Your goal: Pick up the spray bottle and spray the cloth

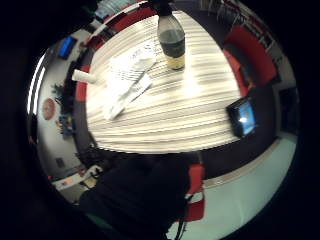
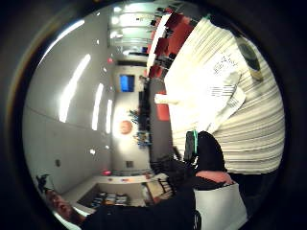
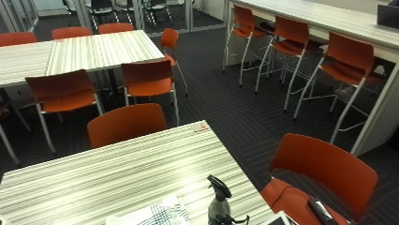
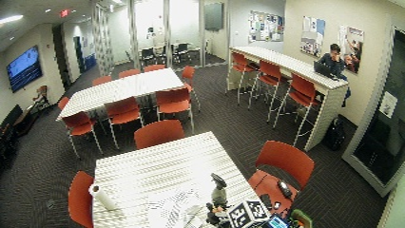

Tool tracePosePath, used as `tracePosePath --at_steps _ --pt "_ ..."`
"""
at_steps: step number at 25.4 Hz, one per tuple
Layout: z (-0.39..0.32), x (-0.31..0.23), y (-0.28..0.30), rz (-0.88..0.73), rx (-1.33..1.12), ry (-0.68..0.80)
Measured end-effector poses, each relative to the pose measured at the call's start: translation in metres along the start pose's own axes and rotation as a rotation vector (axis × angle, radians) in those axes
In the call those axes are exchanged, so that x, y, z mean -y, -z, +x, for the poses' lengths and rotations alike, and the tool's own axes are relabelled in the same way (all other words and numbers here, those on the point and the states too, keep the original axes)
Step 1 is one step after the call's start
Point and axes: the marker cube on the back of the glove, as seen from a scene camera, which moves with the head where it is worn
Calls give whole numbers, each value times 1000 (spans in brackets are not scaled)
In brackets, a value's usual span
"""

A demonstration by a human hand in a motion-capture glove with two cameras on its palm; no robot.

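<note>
Here, on a striped table (image 3: 112, 173): a spray bottle (image 3: 218, 204) standing upright near the edge beside an orange chair (image 3: 324, 173), black trigger head on top, dark liquid inside with a yellowish label at the base (image 1: 172, 42). Just beside it, flat on the tabletop, a white cloth (image 3: 156, 213) with a dark check pattern, apart from the bottle though close (image 1: 127, 82). Farther along the same table, a roll of paper towel (image 4: 101, 196) near the opposite edge, well apart from the bottle. A dark phone (image 3: 323, 212) on the orange chair seat. Right hand: nowhere clearly visible, fingers impossible to judge; nothing gripping the bottle. Seen from the palm, bottle and cloth both at a distance across the tabletop.
</note>
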Motion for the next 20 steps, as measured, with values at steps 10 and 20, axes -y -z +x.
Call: tracePosePath --at_steps 10,20 --pt "56 17 -9 86 818 -283" --pt "100 41 -30 124 743 -401"
